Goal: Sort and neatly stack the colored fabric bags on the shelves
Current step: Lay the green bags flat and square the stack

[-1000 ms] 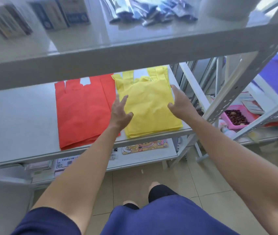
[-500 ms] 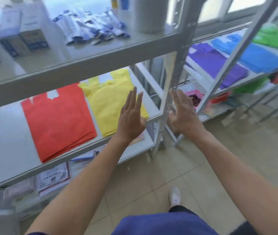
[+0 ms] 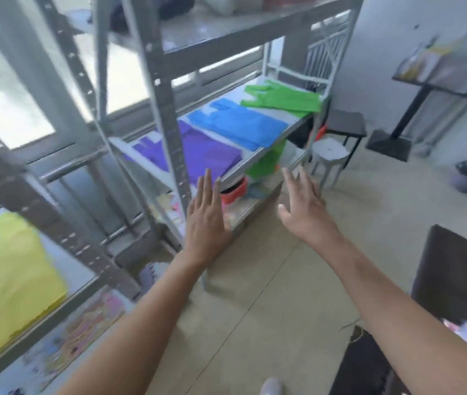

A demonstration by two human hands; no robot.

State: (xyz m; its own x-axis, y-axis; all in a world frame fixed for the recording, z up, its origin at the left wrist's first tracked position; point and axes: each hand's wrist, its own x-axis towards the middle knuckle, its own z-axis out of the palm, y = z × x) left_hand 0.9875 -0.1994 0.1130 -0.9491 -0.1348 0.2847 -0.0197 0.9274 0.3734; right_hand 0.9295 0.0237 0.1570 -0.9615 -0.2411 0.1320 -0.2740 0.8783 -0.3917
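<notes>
- Both your hands hold nothing: left hand (image 3: 205, 220) fingers (image 3: 206, 189) straight, right hand (image 3: 302, 212) fingers spread.
- Purple bags (image 3: 212, 152) lie just beyond your left fingertips on the shelf (image 3: 258, 156); blue bags (image 3: 238, 126) and green bags (image 3: 283, 99) lie further along.
- Yellow bags (image 3: 7, 280) far left, well apart.

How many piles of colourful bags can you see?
4: yellow pile on the near left shelf; purple pile, blue pile and green pile along the far shelf. Green fabric underneath may be another.
</notes>
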